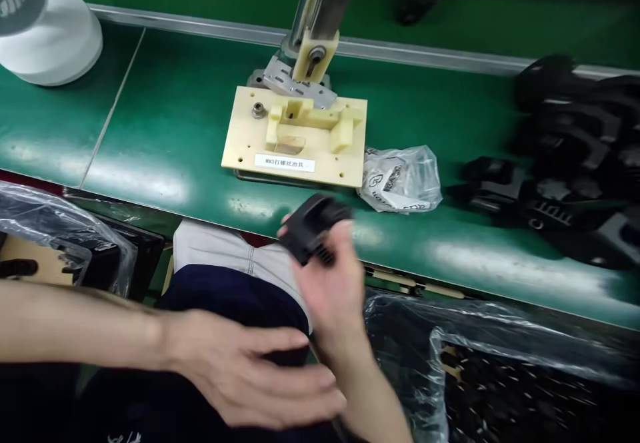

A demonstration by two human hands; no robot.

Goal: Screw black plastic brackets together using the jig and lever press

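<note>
My right hand [333,283] grips a black moulded plastic part [313,225] between thumb and fingers, just in front of the bench edge. Below it and a little to the left, my left hand [260,376] reaches across with its fingers stretched out and nothing in them, slightly blurred. Beyond the held part sits a cream-coloured fixture [235,143] with raised yellowish blocks and a white printed label. A metal bracket piece [295,83] lies at its back, under a metal post [320,10].
A clear plastic bag [403,180] rests against the fixture's right side. Several black parts [565,163] are piled at the right of the green bench [175,110]. A white fan base [55,43] stands at left. Plastic-lined boxes hold parts below, one at left [115,250], another at right [435,376].
</note>
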